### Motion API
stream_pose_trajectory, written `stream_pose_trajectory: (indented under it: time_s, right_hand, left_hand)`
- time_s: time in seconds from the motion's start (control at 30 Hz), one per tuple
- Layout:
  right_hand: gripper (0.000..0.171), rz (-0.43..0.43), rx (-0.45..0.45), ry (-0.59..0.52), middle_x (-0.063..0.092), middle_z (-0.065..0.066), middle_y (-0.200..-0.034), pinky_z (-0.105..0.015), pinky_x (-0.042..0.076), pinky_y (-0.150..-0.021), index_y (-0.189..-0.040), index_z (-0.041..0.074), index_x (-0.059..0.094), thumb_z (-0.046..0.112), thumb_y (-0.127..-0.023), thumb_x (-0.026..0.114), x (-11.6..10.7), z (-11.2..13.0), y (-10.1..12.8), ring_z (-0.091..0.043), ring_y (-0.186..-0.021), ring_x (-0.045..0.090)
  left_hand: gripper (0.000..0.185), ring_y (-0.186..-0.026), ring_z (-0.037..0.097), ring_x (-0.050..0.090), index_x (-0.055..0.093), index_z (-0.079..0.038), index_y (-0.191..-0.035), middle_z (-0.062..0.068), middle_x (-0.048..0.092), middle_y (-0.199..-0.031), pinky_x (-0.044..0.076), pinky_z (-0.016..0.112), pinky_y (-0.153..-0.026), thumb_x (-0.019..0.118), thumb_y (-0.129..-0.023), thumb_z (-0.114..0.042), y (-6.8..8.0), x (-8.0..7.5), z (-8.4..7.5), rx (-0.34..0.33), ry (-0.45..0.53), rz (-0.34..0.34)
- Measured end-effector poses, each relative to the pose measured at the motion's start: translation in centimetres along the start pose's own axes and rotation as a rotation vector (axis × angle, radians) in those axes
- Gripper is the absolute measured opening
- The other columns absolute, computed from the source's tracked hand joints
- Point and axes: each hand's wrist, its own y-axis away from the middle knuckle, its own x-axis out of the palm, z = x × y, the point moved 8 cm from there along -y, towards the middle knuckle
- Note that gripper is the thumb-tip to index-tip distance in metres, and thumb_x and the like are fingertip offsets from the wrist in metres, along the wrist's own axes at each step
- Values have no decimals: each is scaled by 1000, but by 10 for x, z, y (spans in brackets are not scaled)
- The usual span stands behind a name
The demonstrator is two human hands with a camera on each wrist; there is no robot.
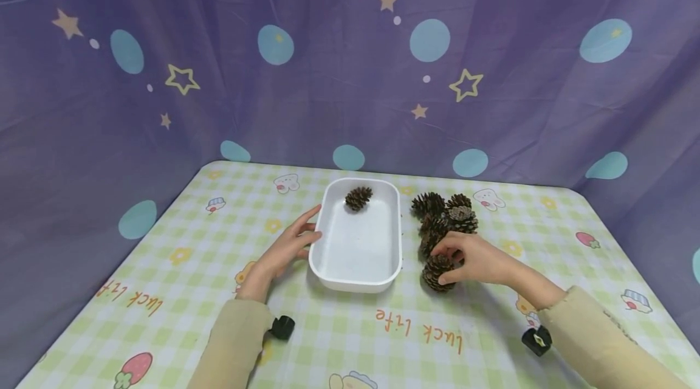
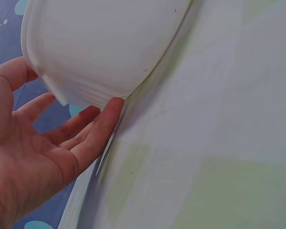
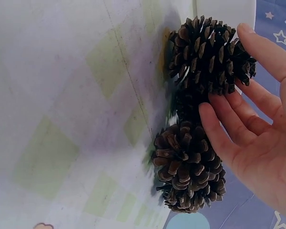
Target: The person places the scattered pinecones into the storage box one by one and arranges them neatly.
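A white rectangular tub (image 1: 355,284) stands in the middle of the table, with one brown pine cone (image 1: 358,199) lying near its far end. My left hand (image 1: 287,247) rests its spread fingers against the tub's left side; in the left wrist view, fingertips (image 2: 115,106) touch the outer wall low down. To the right of the tub, my right hand (image 1: 473,260) has thumb and fingers around the nearest pine cone (image 1: 437,272), which sits at the table surface. Beyond it several more pine cones (image 1: 428,205) lie in a cluster, partly hidden by the hand.
A checked, printed cloth (image 1: 547,243) covers the table (image 1: 180,292). Behind its far edge hangs a purple curtain (image 1: 339,109) with stars and blue ovals. Each wrist carries a small black camera, the left one (image 1: 282,327) close to the cloth.
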Motion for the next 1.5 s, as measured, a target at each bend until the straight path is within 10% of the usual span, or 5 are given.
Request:
stream_pose_trajectory:
  time_s: [1.5]
  right_hand:
    - [48, -4, -80, 15, 58, 8, -103, -26, 53, -75, -112, 17, 62, 40, -72, 74, -22, 20, -14, -6, -83, 52]
  left_hand:
    - [57, -109, 34, 52, 23, -38, -143, 16, 39, -132, 54, 39, -79, 49, -94, -24, 2, -1, 1, 28, -22, 0]
